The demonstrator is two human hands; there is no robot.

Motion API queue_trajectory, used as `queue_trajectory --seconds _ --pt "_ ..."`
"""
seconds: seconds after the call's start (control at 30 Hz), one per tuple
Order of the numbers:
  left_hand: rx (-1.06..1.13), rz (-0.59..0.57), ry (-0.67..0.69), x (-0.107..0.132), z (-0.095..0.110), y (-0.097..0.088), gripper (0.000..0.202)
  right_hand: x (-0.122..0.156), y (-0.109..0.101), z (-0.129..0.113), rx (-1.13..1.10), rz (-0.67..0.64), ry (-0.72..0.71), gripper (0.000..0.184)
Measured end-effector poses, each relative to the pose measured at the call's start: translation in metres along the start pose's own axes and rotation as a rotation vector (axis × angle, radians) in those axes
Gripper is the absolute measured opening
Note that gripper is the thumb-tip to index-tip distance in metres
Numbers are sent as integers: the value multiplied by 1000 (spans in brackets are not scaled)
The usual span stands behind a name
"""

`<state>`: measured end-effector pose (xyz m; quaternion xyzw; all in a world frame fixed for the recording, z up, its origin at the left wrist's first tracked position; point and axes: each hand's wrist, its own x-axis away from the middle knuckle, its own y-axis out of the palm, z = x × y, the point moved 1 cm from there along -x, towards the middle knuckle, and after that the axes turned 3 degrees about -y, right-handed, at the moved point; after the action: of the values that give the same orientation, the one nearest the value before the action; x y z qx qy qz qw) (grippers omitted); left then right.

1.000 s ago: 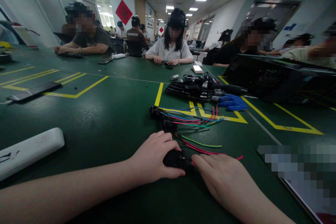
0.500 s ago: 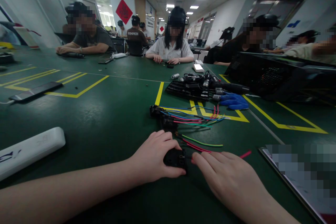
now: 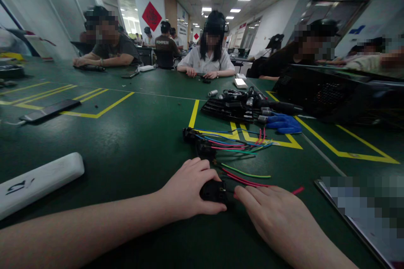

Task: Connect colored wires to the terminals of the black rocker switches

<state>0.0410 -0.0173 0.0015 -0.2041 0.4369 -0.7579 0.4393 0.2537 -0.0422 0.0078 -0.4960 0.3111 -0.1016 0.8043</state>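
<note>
My left hand (image 3: 186,191) is wrapped round a small black connector (image 3: 213,191) on the green table (image 3: 126,147). Red and green wires (image 3: 244,176) run out of the connector to the right. My right hand (image 3: 277,218) lies palm down just right of the connector, its fingertips at the wire end of it; a red wire (image 3: 298,190) sticks out from beneath the fingers. Whether the fingers pinch a wire is hidden. Farther back lie more black connectors with blue, red and green wires (image 3: 221,141).
A white bar-shaped object (image 3: 38,183) lies at the left. A black tray of parts (image 3: 233,107) and a blue glove (image 3: 282,124) sit behind the wires. A tablet-like slab (image 3: 362,214) is at the right, a phone (image 3: 50,110) far left. Several people sit round the table.
Both hands stay on the connector; the view has shifted slightly, and my right hand has edged a little to the right.
</note>
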Motion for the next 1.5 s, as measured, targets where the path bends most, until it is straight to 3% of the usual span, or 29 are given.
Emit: queue_trajectory --seconds 0.23,0.47,0.63,0.83,1.07,1.33,1.5 --pt "7 -6 7 1 0 0 42 2 6 0 -123 -87 34 24" --pt "-12 9 4 0 3 -1 42 -5 -7 1 65 56 -84 30" --pt "-26 9 9 0 2 0 42 -7 -10 1 76 84 -92 31" --pt "-10 8 11 1 1 0 41 2 3 2 -43 -7 0 26" --pt "-18 6 15 1 0 1 43 3 9 -1 -117 -89 13 24" --pt "-28 18 14 1 0 2 43 -4 -6 4 45 61 -89 30" --pt "-42 23 22 0 -1 2 44 -8 -13 1 75 77 -84 33"
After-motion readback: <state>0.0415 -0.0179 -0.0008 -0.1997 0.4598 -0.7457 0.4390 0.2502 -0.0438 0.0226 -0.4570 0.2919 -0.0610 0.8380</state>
